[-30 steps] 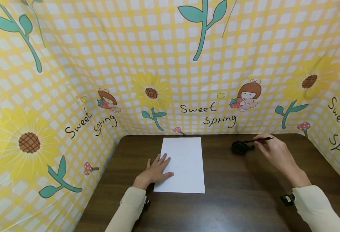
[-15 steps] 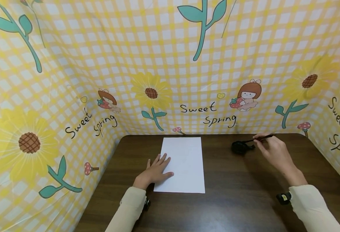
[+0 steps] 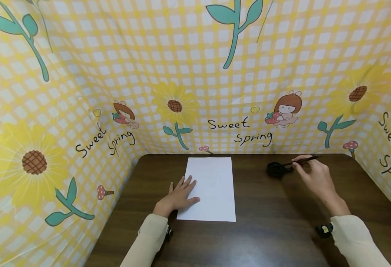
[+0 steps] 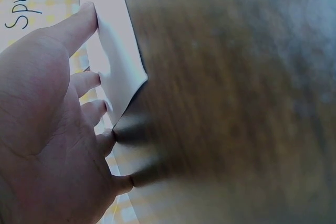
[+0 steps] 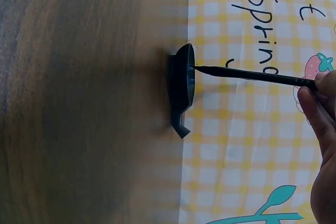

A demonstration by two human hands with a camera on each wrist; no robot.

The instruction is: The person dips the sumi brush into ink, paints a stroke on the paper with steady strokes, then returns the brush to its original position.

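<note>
A white sheet of paper (image 3: 214, 185) lies on the brown wooden table. My left hand (image 3: 178, 198) rests on its left side with the fingers spread, as the left wrist view (image 4: 47, 114) also shows. At the back right stands a small black ink dish (image 3: 275, 170) with a short spout or handle. Close by, my right hand (image 3: 317, 181) pinches a dark writing brush (image 5: 247, 75) between thumb and fingers. The brush slants down to the left, and its pointed tip is right at the dish's rim in the right wrist view.
A yellow checked cloth (image 3: 195, 74) with flowers and lettering hangs as walls at the back and both sides. The table (image 3: 265, 237) runs up to it. Both forearms, in light sleeves (image 3: 358, 237), carry a black camera (image 3: 324, 230) at the wrist.
My right hand and forearm have shifted slightly, and the brush's rear end has swung a little to the right and up. My left hand and the paper stay in place.
</note>
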